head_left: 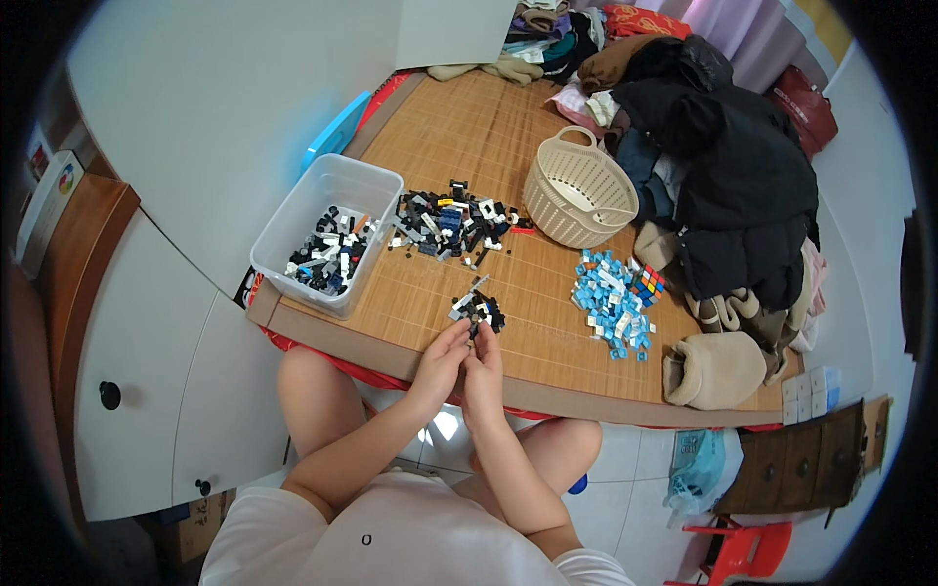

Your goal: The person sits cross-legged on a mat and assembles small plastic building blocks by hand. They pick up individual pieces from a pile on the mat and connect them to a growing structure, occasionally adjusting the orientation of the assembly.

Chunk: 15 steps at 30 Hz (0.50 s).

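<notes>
Head view: the person sits at the 6 o'clock edge of a bamboo mat (pixel 508 146) with both forearms coming up from the lower rim. The left hand (pixel 442 356) and the right hand (pixel 483 369) meet just past the mat's near border, fingertips drawn together around a small dark brick piece (pixel 474 330) held between them; it looks like a two-handed pinch, though the piece is too small to say which fingers carry it. Touching the fingertips at 12 o'clock lies a small cluster of dark and white bricks (pixel 479 308).

Farther out at 12 o'clock spreads a larger heap of black, grey and white bricks (pixel 451 223). At 10 o'clock stands a clear plastic bin (pixel 366 181) partly filled with similar pieces. At 2 o'clock sits a pile of light blue bricks (pixel 611 303) with a colourful cube puzzle (pixel 652 281) beside it, and beyond that a cream basket (pixel 578 190) tipped on its side. Dark clothing (pixel 743 176) is heaped along the 3 o'clock edge, with tan slippers (pixel 713 369) near the corner.

Judging from this, the step in hand is fitting or separating small pieces from the near cluster. The next move would call for a steady press or pull with the fingertips while the other hand braces the piece, then a short reach to the cluster just ahead
</notes>
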Available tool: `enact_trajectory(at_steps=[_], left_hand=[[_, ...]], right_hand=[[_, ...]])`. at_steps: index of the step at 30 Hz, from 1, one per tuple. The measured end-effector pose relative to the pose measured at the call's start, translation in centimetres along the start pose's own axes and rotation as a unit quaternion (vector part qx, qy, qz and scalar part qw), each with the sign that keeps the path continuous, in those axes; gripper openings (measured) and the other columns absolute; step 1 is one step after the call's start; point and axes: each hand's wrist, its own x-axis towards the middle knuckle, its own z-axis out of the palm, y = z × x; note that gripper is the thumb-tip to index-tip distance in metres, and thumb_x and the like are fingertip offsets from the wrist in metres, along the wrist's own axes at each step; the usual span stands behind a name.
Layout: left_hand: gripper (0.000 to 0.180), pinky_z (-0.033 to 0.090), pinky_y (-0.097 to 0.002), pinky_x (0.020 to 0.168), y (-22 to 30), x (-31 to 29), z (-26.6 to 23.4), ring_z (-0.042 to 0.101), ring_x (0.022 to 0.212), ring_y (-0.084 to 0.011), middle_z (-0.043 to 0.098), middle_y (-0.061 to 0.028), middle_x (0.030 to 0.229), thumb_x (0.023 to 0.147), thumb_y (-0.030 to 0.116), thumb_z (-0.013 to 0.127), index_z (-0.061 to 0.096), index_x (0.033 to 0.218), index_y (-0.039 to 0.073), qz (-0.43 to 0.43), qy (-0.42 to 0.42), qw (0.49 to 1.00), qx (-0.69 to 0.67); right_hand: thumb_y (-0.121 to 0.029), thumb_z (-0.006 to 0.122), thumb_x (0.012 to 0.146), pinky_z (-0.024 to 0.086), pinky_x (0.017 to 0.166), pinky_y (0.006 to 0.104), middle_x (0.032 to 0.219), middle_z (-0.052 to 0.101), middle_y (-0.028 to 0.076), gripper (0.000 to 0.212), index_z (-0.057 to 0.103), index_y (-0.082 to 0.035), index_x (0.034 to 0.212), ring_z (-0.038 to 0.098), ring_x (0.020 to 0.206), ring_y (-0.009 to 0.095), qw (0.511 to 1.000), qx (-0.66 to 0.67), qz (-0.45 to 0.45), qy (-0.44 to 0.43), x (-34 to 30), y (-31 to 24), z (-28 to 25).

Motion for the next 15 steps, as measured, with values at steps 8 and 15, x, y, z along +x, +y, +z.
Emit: enact_trajectory(at_steps=[8,15], left_hand=[[0.043,0.03,-0.0298,0.1,-0.3,-0.1,0.1,0.036,0.123,-0.0201,0.041,-0.0163,0.129,0.087,0.008,0.042,0.038,0.129,-0.001,0.023,0.012,1.0,-0.007],[0.045,0.028,-0.0297,0.102,0.4,0.0,-0.3,0.036,0.124,-0.0209,0.041,-0.0163,0.131,0.087,0.009,0.043,0.037,0.13,-0.002,-0.009,-0.001,1.0,-0.012]], right_hand=[[0.005,0.037,0.082,0.029,0.1,0.0292,0.134,0.034,0.013,0.053,0.028,-0.002,0.134,0.036,0.121,0.021,0.998,-0.018,-0.059,-0.014,-0.4,0.6,0.4],[0.007,0.039,0.078,0.025,0.103,0.0307,0.137,0.03,0.012,0.06,0.025,-0.003,0.136,0.03,0.126,0.022,0.999,0.005,-0.03,-0.024,-0.2,-0.2,0.3]])
